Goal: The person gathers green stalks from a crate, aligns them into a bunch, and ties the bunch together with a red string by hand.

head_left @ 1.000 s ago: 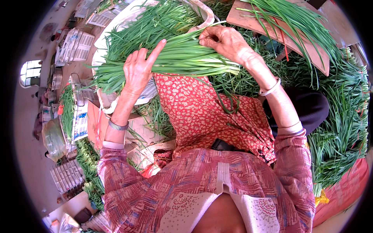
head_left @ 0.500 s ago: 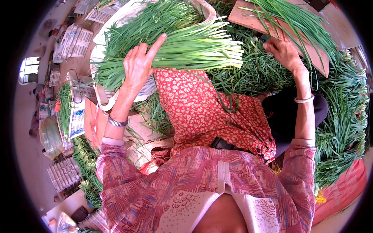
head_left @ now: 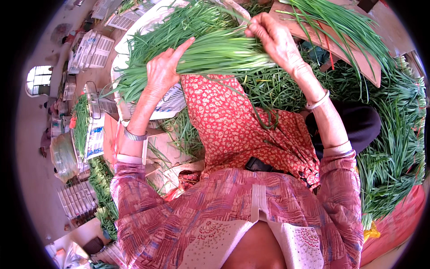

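Observation:
A thick bunch of garlic chives [head_left: 215, 56] lies across my raised lap, green leaves to the left and pale stem ends to the right. Around its leafy part curls my left hand [head_left: 162, 74], closed on it with the index finger stretched along the top. My right hand [head_left: 277, 42] is at the pale ends, thumb and fingertips pinched together. Whatever sits in that pinch is too small to make out, and the hand hides some stem ends. Beneath the bunch is a red flowered apron [head_left: 224, 116].
Behind the bunch stands a pale-rimmed basket [head_left: 123, 45] full of chives. A brown board [head_left: 369, 67] at the upper right bears more chives, with a red strip [head_left: 329, 49] hanging there. Chives are piled along my right [head_left: 389, 143], above a red sack [head_left: 398, 224]. Newspaper-wrapped bundles [head_left: 92, 51] lie left.
My right hand has moved left from beside the board to the pale stem ends of the bunch. My left hand keeps its hold, nearly in place.

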`<state>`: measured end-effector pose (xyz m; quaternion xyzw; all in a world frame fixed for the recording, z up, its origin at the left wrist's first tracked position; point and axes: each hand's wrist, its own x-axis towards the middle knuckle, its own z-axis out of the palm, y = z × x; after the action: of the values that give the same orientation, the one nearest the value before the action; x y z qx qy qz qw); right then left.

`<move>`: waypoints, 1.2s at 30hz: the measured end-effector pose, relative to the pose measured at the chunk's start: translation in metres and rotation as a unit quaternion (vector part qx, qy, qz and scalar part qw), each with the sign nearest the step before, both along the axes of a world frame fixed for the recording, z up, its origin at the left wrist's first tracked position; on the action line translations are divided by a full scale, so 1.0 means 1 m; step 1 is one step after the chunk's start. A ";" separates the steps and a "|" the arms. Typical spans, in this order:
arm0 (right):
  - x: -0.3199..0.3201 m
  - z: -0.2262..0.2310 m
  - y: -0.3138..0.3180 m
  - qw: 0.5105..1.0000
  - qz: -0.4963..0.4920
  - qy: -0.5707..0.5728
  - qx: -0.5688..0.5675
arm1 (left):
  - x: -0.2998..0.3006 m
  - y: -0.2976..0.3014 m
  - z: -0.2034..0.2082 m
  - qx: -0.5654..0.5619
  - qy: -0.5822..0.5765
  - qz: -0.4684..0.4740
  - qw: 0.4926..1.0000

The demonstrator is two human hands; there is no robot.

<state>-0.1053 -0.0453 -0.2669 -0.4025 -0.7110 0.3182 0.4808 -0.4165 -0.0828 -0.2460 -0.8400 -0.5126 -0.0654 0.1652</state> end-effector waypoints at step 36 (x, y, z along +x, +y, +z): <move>-0.014 0.072 0.022 0.990 -0.122 -0.013 0.073 | -0.001 -0.025 0.039 -0.558 -0.566 0.104 0.598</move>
<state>-0.1191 -0.0235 -0.1947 -0.4539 -0.6839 0.1993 0.5352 -0.4175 -0.1080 -0.2072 -0.5038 -0.5240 -0.2116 -0.6534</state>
